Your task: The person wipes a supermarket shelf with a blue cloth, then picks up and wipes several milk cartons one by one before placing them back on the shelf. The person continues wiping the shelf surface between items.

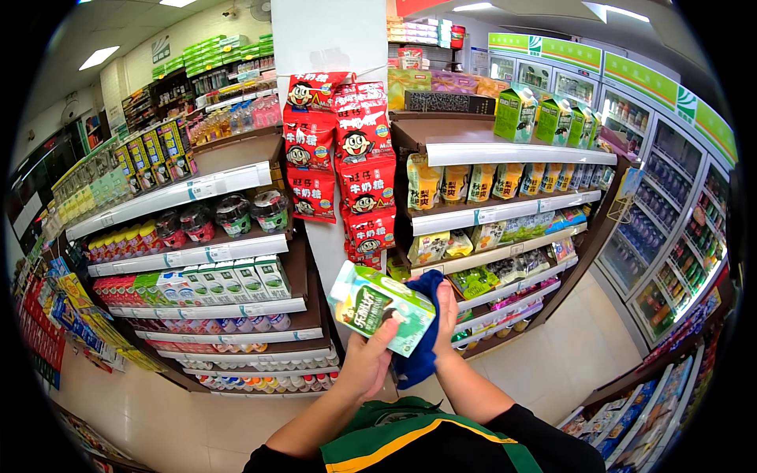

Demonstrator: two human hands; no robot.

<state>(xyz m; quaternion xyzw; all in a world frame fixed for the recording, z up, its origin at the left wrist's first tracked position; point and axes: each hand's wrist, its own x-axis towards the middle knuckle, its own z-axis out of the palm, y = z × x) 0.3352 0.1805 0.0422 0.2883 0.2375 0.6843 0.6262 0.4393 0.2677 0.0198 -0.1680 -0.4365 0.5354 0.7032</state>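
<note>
My left hand [369, 355] grips a green and white drink carton [387, 307], its thumb across the printed front. The carton is tilted, with its white cap end towards the upper left. Behind its base, my right hand [447, 316] holds a dark blue cloth [417, 360] against the carton; part of the cloth hangs down between my hands. Similar green cartons [516, 115] stand in a row on the top shelf at the right.
Red candy bags [364, 183] hang on a white pillar straight ahead. Stocked shelves [198, 251] stand at the left, and more shelves with yellow pouches [424, 182] at the right. Glass-door drink coolers [674, 171] line the far right. Tiled floor [532, 366] shows below.
</note>
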